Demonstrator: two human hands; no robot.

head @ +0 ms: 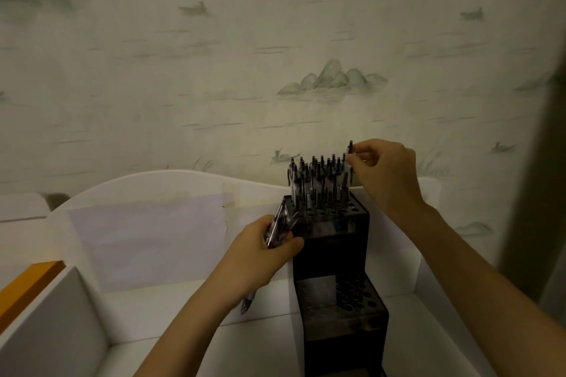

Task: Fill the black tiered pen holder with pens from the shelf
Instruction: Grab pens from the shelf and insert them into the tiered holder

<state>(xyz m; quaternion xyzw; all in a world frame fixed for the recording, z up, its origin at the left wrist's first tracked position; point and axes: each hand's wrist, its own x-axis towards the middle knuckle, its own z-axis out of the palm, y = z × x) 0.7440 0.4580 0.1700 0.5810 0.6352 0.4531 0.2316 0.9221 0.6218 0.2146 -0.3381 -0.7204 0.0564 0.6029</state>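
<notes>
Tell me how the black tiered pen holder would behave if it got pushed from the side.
The holder would probably tip rather than slide: it looks tall and narrow, and the pens crowd its top tier, while the lower tier shows only empty holes. It seems rigid, so it should not flex. The left hand, holding spare pens beside it, could likely steady it.

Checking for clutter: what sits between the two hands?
In the head view, the holder's top tier with its standing pens lies between the left hand, gripping a pen bundle, and the right hand.
</notes>
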